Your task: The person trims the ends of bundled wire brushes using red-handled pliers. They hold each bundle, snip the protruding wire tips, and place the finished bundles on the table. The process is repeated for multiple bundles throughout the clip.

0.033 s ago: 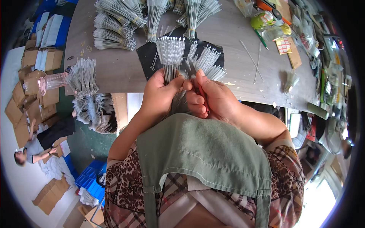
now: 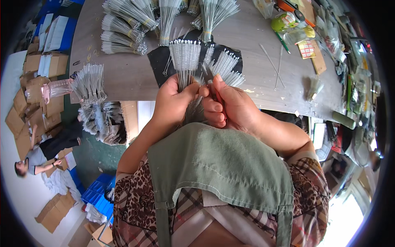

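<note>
Grey wire stems topped with white bristles make up the bundle of thin brushes (image 2: pixel 186 61) that is gripped in the left hand (image 2: pixel 170 103), whose fingers are closed around the stems so that the bristled heads fan out above the fist, over the near part of the wooden table (image 2: pixel 123 78). The right hand (image 2: pixel 230 105) is held just beside it, touching it at the thumbs, with the fingers curled inward; a few more brushes (image 2: pixel 224 66) are pinched in this hand and spread up and to the right. Both fans of brushes are seen against a black mat (image 2: pixel 160 57) that lies flat on the table behind the hands. Farther back on the table, tied bundles of the same brushes (image 2: pixel 123 29) are laid in a row, their stems banded together. More bundles (image 2: pixel 88 84) are stacked at the table's left edge, overhanging it. A few single loose brushes (image 2: pixel 273 64) are scattered to the right of the mat, well apart from the hands. At the far right corner a green tape roll (image 2: pixel 282 22) is set among small clutter. A green apron (image 2: pixel 222 168) is worn over a patterned top below the forearms. On the floor to the left, flattened cardboard boxes (image 2: pixel 31 103) are piled, and another person (image 2: pixel 39 158) is seen among them.
</note>
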Available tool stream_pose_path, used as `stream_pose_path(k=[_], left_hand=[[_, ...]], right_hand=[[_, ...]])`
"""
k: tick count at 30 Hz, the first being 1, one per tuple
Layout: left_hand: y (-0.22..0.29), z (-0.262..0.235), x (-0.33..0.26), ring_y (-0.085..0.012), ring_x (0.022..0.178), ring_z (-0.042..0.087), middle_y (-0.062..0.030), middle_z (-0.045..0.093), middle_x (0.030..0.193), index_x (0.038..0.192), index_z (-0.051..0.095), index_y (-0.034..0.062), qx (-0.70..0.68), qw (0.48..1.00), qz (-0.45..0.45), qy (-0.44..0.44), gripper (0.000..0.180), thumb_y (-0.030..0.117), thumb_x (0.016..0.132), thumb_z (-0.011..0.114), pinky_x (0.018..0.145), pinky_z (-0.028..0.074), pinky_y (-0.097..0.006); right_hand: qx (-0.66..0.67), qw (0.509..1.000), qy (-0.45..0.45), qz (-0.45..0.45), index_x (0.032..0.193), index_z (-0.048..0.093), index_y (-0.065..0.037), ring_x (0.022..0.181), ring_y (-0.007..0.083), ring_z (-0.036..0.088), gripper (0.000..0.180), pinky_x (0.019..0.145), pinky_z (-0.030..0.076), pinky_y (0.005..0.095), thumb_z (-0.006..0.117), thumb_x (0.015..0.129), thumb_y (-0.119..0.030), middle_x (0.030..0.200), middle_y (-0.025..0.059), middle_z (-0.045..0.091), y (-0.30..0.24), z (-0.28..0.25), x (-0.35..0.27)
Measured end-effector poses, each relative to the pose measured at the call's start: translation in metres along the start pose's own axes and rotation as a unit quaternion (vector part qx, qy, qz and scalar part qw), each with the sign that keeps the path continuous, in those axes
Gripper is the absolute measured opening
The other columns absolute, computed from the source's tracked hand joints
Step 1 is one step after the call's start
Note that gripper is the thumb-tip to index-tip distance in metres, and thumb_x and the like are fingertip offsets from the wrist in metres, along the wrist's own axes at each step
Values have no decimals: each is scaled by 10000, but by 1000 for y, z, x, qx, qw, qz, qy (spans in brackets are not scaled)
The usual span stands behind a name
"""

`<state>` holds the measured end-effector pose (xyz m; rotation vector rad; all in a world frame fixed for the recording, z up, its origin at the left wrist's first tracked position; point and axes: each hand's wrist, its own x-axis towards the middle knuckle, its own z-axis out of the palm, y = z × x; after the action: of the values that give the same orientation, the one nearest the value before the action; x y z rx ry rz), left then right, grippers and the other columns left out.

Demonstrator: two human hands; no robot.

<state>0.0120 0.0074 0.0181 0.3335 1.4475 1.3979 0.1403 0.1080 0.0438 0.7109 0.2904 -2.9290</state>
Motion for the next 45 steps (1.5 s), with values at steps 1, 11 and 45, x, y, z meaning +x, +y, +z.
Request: stream_pose_path(k=[1,11,45], left_hand=[[0,0,1,-58,666,498,2,563,726,838,546,31,-10,1000,-4,4,18,50,839,546,632,413,-209],[-2,-2,5,-48,667,499,5,565,755,861,545,31,-34,999,-10,-2,31,54,841,551,615,415,-201],[-8,-14,19,-191,849,601,-78,571,924,976,514,9,-147,987,-59,-38,154,58,841,573,726,505,-325]], right_hand=[[-3,1000,5,-7,898,448,-108,490,73,305,399,438,283,196,294,943,-473,610,-35,335,0,2,1],[-38,998,26,-32,891,440,-121,472,57,254,387,416,252,185,281,947,-469,594,-50,283,-2,5,3],[-536,811,20,-233,902,539,-51,613,38,462,165,514,343,167,616,760,-83,715,-20,519,-104,-31,59]])
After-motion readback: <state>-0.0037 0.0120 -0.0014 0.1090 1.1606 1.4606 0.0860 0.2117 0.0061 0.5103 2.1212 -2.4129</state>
